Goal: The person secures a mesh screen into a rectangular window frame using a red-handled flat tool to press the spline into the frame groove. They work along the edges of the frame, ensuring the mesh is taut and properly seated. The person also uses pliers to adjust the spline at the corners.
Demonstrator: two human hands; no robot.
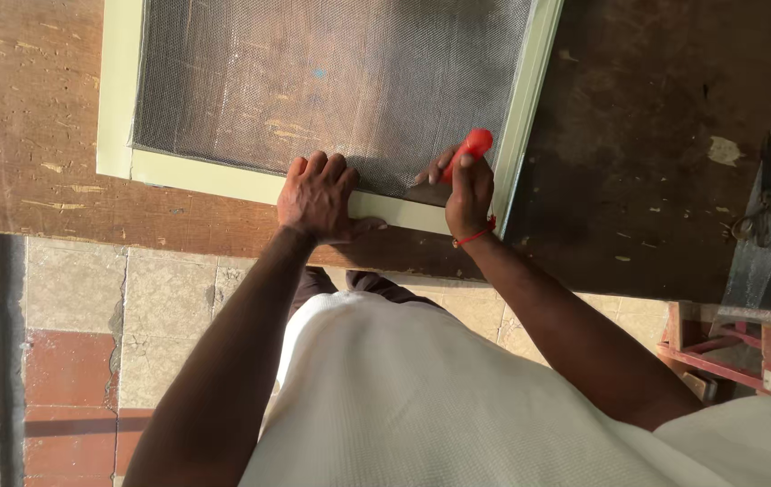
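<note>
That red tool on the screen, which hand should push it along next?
Probably the right hand: it already grips the red-handled tool at the mesh edge near the frame corner. The left hand lies flat, pressing the frame's bottom rail.

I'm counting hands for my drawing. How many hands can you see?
2. The left hand presses flat on the pale frame of the mesh screen. The right hand grips a red-handled tool near the frame's corner. No others show.
</note>
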